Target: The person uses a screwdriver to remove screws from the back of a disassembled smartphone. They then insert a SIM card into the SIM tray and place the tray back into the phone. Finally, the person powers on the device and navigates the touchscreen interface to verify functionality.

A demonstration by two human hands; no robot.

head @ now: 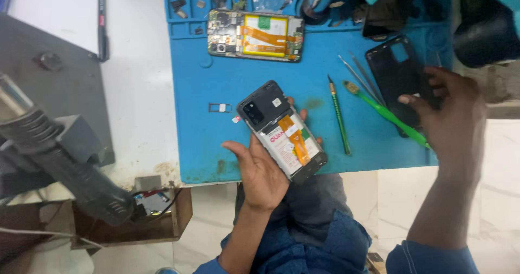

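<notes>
Two hands at work, one opened phone between them and its cover.

Nearest us, our left hand [262, 168] cradles the opened phone [281, 130], fingers wrapped under it over the near edge of the blue mat [216, 90]; farther right, our right hand [452, 117] pinches, it seems, the black back cover [398, 71]. We judge refitting is next: align cover before pressing. Farthest lies a second stripped phone [254, 34].

mat [216, 84] blue | back cover [398, 71] black | tool [387, 114] green | opened phone [281, 130] black, orange ribbon
</notes>
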